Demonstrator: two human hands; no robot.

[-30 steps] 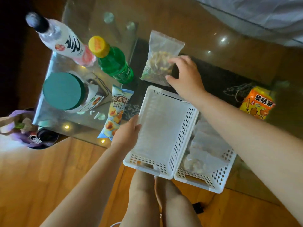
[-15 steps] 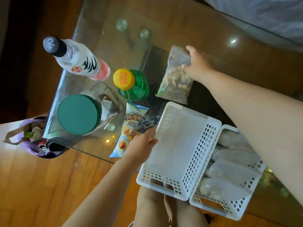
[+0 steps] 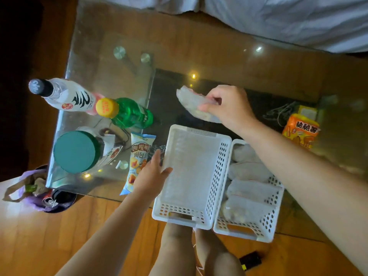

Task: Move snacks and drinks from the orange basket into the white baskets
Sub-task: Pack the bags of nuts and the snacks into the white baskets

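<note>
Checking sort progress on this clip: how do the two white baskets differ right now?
The left white basket looks empty, while the right white basket holds several clear bags. The left hand rests on the left white basket's rim; the right white basket is untouched. The left one sits slightly nearer the bottles. Both are perforated white plastic, side by side.

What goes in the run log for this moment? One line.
right hand: grips clear snack bag, lifted | left hand: rests on empty white basket | second white basket: holds bags
</note>
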